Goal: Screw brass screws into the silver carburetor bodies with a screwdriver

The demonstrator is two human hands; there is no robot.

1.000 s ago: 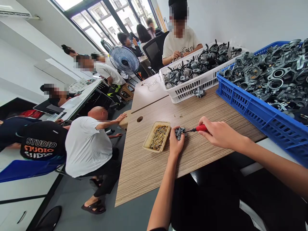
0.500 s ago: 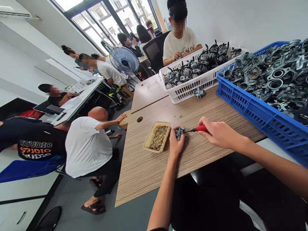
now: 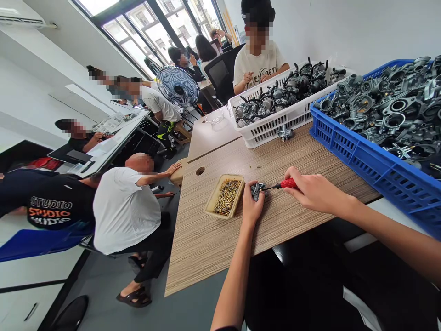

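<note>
The left hand's fingers (image 3: 248,189) curl closed around a small dark metal carburetor (image 3: 256,191), held over the wood-grain table (image 3: 206,248), with the left forearm rising from the bottom edge of the view. The right hand (image 3: 312,191), reaching in from the right, is closed around a red-handled screwdriver (image 3: 288,184), whose thin shaft runs to the carburetor and meets it. Just beside the left hand sits a tan tray (image 3: 237,183) of brass-coloured screws (image 3: 226,196). Farther along the table are a white plastic crate (image 3: 262,133) of assembled carburetors with black hoses, a loose carburetor (image 3: 285,133), and a blue crate (image 3: 344,154) heaped with bare metal carburetor bodies.
</note>
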